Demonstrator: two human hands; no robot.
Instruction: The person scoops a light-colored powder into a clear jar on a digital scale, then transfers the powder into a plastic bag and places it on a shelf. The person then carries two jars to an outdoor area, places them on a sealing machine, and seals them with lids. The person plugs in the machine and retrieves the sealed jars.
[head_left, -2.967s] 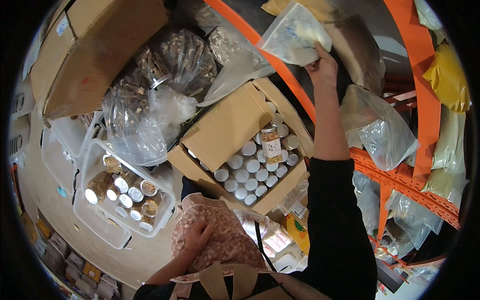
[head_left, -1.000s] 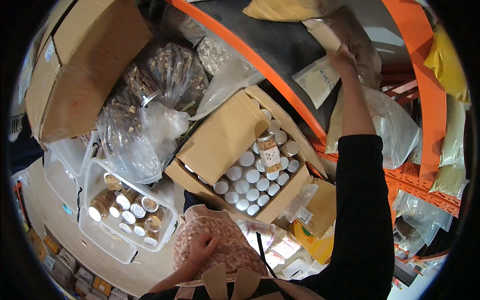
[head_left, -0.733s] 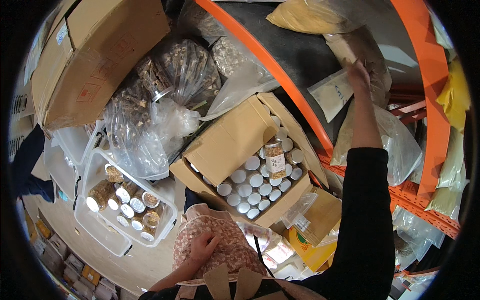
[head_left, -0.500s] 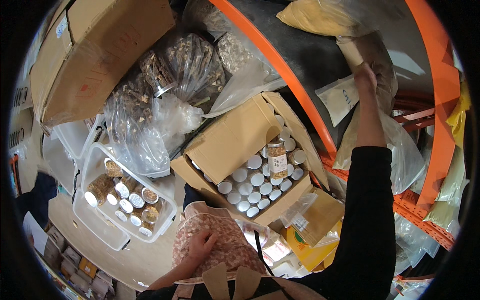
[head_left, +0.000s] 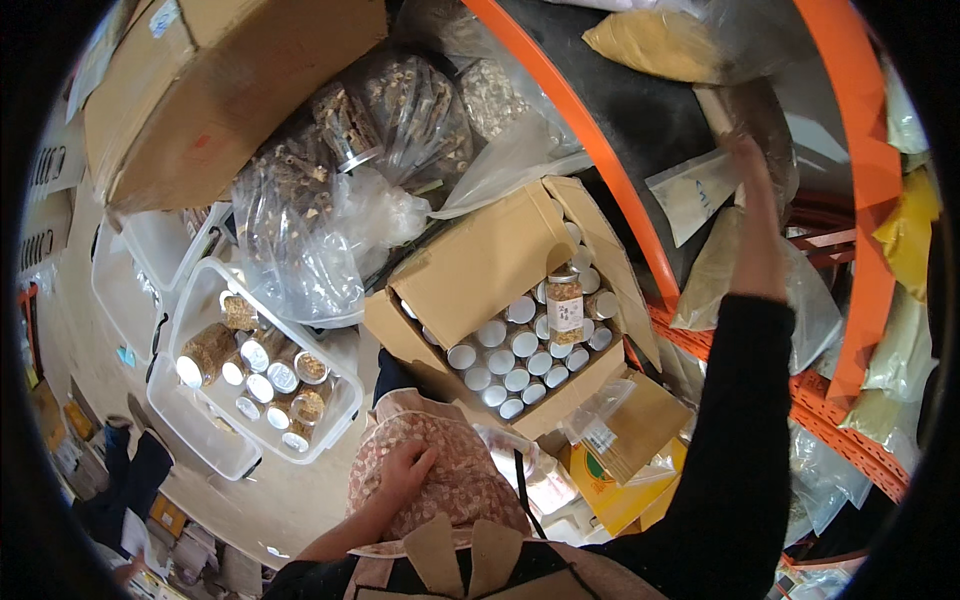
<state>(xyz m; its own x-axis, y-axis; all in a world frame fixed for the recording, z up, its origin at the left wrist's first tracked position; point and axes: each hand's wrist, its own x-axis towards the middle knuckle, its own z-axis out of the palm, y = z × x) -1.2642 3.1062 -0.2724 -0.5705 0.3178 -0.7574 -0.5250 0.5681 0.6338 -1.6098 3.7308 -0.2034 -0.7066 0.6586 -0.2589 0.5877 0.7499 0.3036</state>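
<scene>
My right hand (head_left: 748, 160) is stretched up into an orange rack, against a brownish bag (head_left: 745, 105) and just above a clear flat bag (head_left: 695, 190) lying on the dark shelf. The hand is blurred, so its grip is unclear. My left hand (head_left: 405, 470) lies flat with fingers apart on pink patterned fabric (head_left: 460, 490) over my leg. Below the rack stands an opened cardboard box (head_left: 480, 265) of several white-lidded jars, with one labelled jar (head_left: 565, 305) standing on top of them.
A clear plastic bin (head_left: 335, 420) of jars sits to the left, beside empty bins (head_left: 140, 260). Clear sacks of dried goods (head_left: 390, 110) and a big cardboard box (head_left: 230, 80) lie behind. An orange beam (head_left: 590, 150) and upright (head_left: 850, 150) frame shelves of filled bags.
My right hand earlier held a white bag up high; it has since reached deeper onto the shelf, where the bag now lies. My left hand has stayed on my leg.
</scene>
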